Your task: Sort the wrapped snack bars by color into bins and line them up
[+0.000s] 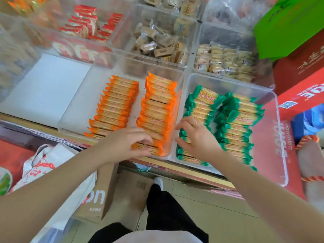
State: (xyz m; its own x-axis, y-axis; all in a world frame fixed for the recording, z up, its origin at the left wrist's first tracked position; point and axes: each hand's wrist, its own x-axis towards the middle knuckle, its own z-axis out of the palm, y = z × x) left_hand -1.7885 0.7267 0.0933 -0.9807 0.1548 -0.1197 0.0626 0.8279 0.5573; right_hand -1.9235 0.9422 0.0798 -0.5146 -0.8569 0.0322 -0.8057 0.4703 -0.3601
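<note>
In the head view, two clear plastic bins are set side by side at the front edge of the worktop (175,168). In the left bin (78,109), orange snack bars (115,106) are lined up in two rows, with bare floor left on its far left side. In the right bin (273,137), green snack bars (236,130) are stacked in two looser rows.

The left hand (126,144) is laid over the near end of the right orange row, its fingers (146,140) curled round the nearest bars. The right hand (196,137) is rested on the left green row, fingers spread and only lightly bent, gripping nothing.

Behind, further clear bins of red packets (87,23) and beige wrapped biscuits (157,44) are seen. "Hawthorn" can be read on a red box (289,151) at right; wrapper print is too blurred.
</note>
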